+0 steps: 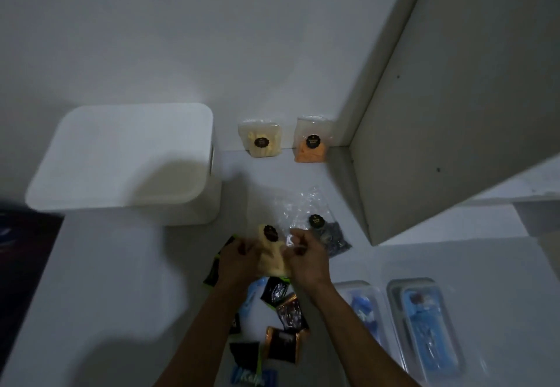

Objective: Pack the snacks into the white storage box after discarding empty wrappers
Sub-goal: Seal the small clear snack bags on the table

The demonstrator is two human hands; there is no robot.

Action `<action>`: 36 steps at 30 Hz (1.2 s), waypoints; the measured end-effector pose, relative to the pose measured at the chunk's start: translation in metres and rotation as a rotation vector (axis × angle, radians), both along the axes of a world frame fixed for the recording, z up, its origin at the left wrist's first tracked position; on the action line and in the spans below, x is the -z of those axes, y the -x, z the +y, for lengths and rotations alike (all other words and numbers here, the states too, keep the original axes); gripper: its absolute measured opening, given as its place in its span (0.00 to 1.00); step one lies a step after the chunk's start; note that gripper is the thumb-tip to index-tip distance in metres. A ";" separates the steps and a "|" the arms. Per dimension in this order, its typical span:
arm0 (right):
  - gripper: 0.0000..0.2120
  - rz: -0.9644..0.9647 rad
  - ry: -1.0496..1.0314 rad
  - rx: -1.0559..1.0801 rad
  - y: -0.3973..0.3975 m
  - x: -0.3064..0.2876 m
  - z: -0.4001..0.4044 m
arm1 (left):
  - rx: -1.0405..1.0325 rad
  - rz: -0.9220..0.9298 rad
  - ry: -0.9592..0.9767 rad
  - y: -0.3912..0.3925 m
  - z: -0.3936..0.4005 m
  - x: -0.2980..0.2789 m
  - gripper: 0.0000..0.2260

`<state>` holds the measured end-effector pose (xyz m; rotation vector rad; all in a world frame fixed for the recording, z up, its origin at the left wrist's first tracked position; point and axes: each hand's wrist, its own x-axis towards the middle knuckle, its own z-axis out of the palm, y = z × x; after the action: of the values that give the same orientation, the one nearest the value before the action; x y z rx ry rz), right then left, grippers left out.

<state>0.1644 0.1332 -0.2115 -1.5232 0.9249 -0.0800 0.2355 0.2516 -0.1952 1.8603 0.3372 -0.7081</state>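
Yellow snack bag (271,253): pinched by left hand (239,258) and right hand (306,258); lift together toward lidded white box (121,159), ten o'clock.

Both hands, left hand (239,261) and right hand (306,261), grip a yellow snack bag (270,253) above the desk (127,280). The lidded white storage box (121,159) stands well to their left.

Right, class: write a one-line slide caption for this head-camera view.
Both hands, left hand and right hand, grip a pale snack bag beside the closed white storage box.
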 end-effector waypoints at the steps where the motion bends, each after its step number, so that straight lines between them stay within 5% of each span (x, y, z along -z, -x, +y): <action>1: 0.18 -0.009 0.003 0.017 0.006 -0.006 0.003 | 0.009 -0.029 0.024 0.004 0.003 -0.007 0.04; 6: 0.28 -0.111 0.044 0.080 0.021 -0.044 0.005 | 0.047 -0.144 0.189 0.021 0.032 -0.044 0.03; 14: 0.01 -0.390 -0.058 -0.003 0.046 -0.136 0.015 | 0.119 -0.303 0.400 0.049 0.066 -0.107 0.09; 25: 0.04 -0.504 0.118 -0.185 0.083 -0.207 0.046 | -0.038 -0.530 0.635 0.055 0.088 -0.201 0.03; 29: 0.12 -0.514 0.373 -0.195 0.079 -0.240 0.047 | 0.011 -0.589 0.609 0.061 0.097 -0.207 0.03; 36: 0.09 -0.377 0.925 -0.495 0.057 -0.281 0.058 | 0.087 -0.665 0.577 0.070 0.101 -0.214 0.04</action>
<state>0.1070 0.1914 0.0690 -2.4374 0.1534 -0.4679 0.1658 0.3525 0.0188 1.4472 -0.3512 -0.1744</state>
